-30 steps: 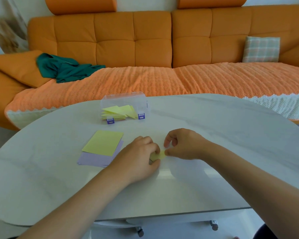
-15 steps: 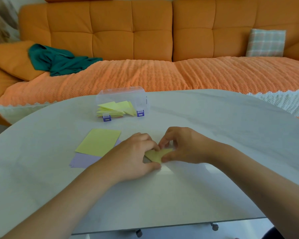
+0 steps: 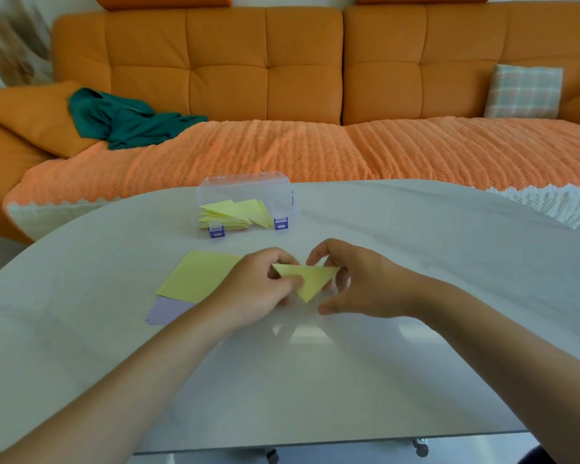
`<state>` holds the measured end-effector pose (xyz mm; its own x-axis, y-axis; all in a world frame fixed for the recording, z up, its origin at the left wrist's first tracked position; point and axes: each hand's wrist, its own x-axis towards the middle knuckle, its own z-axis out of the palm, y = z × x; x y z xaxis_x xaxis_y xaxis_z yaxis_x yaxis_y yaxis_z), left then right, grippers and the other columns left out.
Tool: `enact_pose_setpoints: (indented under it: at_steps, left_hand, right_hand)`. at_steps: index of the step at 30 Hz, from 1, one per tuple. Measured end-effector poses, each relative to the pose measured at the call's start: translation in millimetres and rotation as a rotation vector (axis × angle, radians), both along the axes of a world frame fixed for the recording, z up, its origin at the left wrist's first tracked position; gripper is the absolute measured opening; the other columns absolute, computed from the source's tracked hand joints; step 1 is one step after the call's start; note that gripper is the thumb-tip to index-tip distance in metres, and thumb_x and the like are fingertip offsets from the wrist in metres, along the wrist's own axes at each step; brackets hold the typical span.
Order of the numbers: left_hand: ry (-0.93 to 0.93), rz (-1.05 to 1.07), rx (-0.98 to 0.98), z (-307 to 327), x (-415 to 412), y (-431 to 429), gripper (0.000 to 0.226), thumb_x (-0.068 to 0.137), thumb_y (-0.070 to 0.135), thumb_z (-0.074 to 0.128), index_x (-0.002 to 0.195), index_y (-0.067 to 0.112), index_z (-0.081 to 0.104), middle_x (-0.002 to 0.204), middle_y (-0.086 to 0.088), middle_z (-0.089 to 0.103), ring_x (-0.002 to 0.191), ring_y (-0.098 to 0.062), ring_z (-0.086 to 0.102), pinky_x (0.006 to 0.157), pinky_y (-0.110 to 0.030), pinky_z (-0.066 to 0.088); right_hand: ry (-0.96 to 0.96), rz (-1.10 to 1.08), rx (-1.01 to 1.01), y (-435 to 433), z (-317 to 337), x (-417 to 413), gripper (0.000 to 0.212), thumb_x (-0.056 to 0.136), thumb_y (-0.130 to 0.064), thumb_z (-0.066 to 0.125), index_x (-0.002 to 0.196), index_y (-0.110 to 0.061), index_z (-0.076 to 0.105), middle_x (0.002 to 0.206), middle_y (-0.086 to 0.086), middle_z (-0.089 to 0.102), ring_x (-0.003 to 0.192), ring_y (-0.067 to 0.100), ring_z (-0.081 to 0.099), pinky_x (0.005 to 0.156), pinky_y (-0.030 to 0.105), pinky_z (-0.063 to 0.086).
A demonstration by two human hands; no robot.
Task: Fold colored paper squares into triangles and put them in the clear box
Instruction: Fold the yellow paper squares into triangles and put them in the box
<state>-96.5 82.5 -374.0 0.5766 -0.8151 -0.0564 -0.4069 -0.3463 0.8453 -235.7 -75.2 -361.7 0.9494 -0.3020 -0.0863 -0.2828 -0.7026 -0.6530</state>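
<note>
**Desk:** One orange sofa (image 3: 265, 78) fills the top of the frame, with one pale table (image 3: 416, 262) spread below it. Where's the work?

**Photographer:** At centre frame. The left hand (image 3: 258, 289) pinches a folded yellow triangle (image 3: 310, 279) by its left corner. The right hand (image 3: 359, 283) curls loosely at the right tip with its thumb off the paper, gripping nothing that I can see. Whether the lower point touches the table, I can't tell.

**Desk:** How will it handle?

**Photographer:** It's probably feather-light, thin and limp, so it would crush or spring open easily. A gentle pinch on the folded edge or a corner looks best.

**Desk:** Counts?

**Photographer:** One clear box (image 3: 245, 182) sits at upper centre, and the yellow triangles inside overlap too much to number. Two flat squares lie at centre left, a yellow square (image 3: 198, 279) on a purple square (image 3: 164, 309). Any beneath are hidden. One triangle is in hand.
</note>
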Motion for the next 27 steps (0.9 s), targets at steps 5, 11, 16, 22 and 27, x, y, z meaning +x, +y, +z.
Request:
enact_pose_setpoints:
  at_steps: [5,11,16,22,27]
  left_hand:
    - [0.358,0.127,-0.098,11.6,4.3,-3.1,0.022,0.088,0.021,0.068,0.109,0.027,0.065,0.074,0.004,0.074,0.061,-0.012,0.064,0.060,-0.027,0.044]
    - [0.225,0.070,-0.084,16.5,6.4,-2.1,0.028,0.086,0.048,0.055,0.097,0.029,0.072,0.093,0.000,0.072,0.082,-0.016,0.065,0.071,-0.030,0.049]
    - [0.154,-0.015,-0.222,20.1,5.9,-0.3,0.020,0.094,0.034,0.063,0.083,0.024,0.076,0.081,0.001,0.076,0.073,-0.010,0.069,0.066,-0.024,0.053]
    - [0.064,-0.038,-0.152,16.0,4.4,0.9,0.016,0.092,0.022,0.069,0.077,0.020,0.076,0.068,0.003,0.073,0.063,-0.010,0.070,0.056,-0.016,0.050]
    - [0.078,-0.058,-0.093,15.7,2.4,-0.6,0.010,0.087,0.020,0.074,0.078,0.019,0.077,0.069,0.000,0.075,0.064,-0.009,0.071,0.057,-0.016,0.051]
  right_hand:
    - [-0.358,0.010,-0.061,3.7,2.6,3.4,0.028,0.083,-0.027,0.080,0.100,-0.041,0.064,0.106,-0.021,0.063,0.087,0.008,0.063,0.072,0.014,0.046]
    - [-0.377,-0.151,0.136,2.9,10.9,8.5,0.012,0.086,-0.027,0.077,0.076,-0.034,0.075,0.078,-0.017,0.070,0.067,0.000,0.061,0.061,0.011,0.044]
    - [-0.242,-0.117,0.344,2.7,16.9,6.5,0.012,0.089,-0.024,0.074,0.078,-0.027,0.078,0.069,-0.009,0.071,0.061,0.006,0.059,0.057,0.011,0.044]
    - [-0.196,-0.165,0.325,6.4,13.7,7.3,0.013,0.088,-0.024,0.071,0.077,-0.023,0.078,0.071,-0.006,0.072,0.061,0.006,0.059,0.059,0.017,0.048]
    - [-0.181,-0.199,0.297,10.4,9.4,9.2,0.014,0.086,-0.025,0.069,0.074,-0.022,0.076,0.070,-0.003,0.070,0.059,0.005,0.056,0.057,0.019,0.048]
